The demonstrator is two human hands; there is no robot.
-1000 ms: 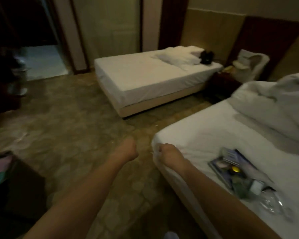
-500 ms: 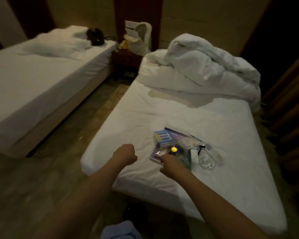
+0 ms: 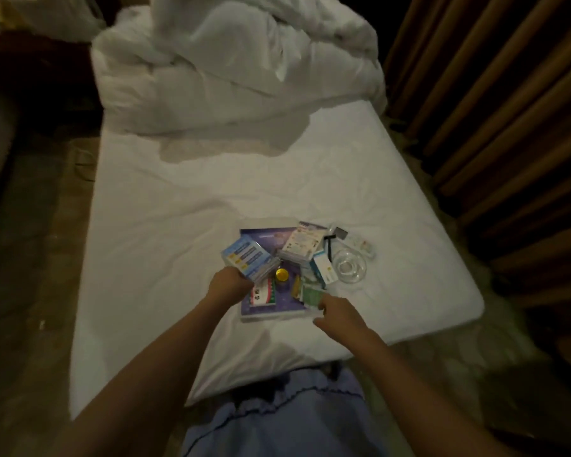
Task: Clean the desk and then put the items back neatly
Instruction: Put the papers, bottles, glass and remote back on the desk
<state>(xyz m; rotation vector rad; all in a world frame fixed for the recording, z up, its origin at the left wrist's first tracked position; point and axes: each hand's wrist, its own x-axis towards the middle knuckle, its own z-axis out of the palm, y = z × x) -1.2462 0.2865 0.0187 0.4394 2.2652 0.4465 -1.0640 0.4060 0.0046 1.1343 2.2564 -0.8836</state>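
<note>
A pile of small items lies on the white bed (image 3: 165, 245). At the bottom is a purple book (image 3: 267, 308). On it are a blue and white box (image 3: 246, 257), a white card pack (image 3: 299, 244), a yellow cap (image 3: 281, 274), a red and white packet (image 3: 261, 293) and a green packet (image 3: 310, 293). A clear glass (image 3: 348, 267) stands at the pile's right. My left hand (image 3: 229, 286) grips the near edge of the blue and white box, fingers hidden. My right hand (image 3: 338, 313) curls its fingers on the green packet at the book's near right corner.
A crumpled white duvet (image 3: 231, 57) covers the head of the bed. Brown curtains (image 3: 495, 133) hang along the right side. Patterned floor (image 3: 30, 258) runs along the left. My blue clothing (image 3: 277, 420) shows at the bed's foot.
The view swung right from the far bed to this bed and came closer. Both hands moved forward onto the pile; the left reached the blue box, the right the green packet.
</note>
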